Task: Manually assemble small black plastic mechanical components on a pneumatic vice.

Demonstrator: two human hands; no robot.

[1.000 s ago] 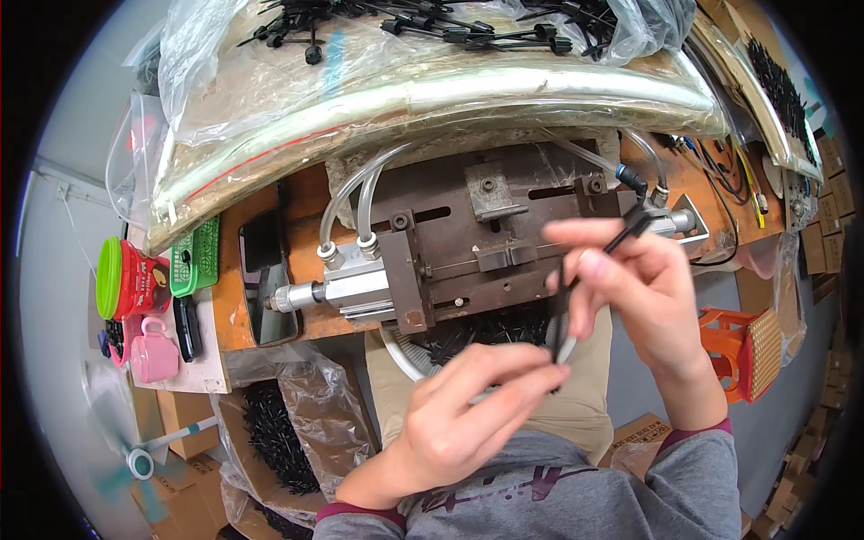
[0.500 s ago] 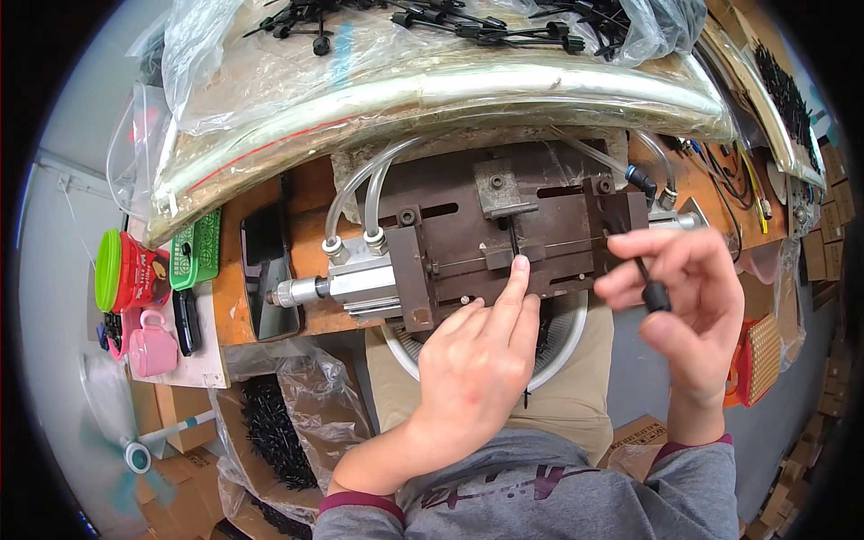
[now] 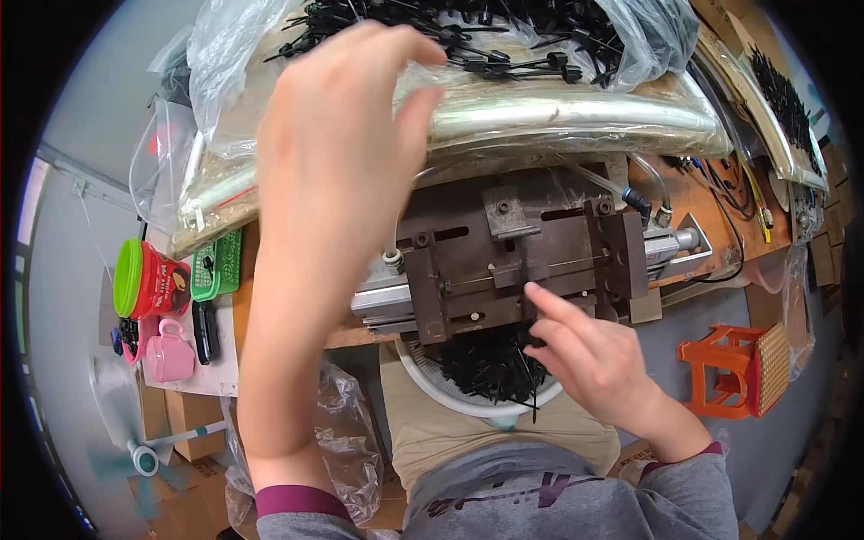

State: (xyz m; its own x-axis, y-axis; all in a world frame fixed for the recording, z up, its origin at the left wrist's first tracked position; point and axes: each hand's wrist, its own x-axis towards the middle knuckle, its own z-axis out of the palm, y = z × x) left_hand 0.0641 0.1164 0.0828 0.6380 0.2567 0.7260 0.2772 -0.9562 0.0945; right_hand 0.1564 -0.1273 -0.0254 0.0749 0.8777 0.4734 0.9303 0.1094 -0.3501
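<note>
My left hand [image 3: 337, 117], somewhat blurred, is raised over the near edge of the bench padding, close to a heap of black plastic stems with knobbed ends [image 3: 490, 63]. Its thumb and forefinger are apart, with nothing visible between them. At the dark metal fixture [image 3: 454, 202], the extended forefinger of my right hand [image 3: 589, 355] reaches the small centre block [image 3: 508, 277], while its other fingers bend loosely. A blurred dark upright shape stands at that block by the fingertip; I cannot make out its kind. Below, a white round basket [image 3: 468, 408] on my lap holds many black pieces.
Pneumatic cylinders [image 3: 382, 301] with clear hoses flank the fixture. To the left are a red tub with green rim [image 3: 162, 283], a pink cup [image 3: 169, 353] and a green basket [image 3: 216, 270]. An orange stool [image 3: 720, 369] stands at right, a fan [image 3: 144, 459] at lower left.
My left hand has left the fixture and swung up to the heap. My right hand has come left and down to the centre block; the black stem it held no longer shows in its fingers.
</note>
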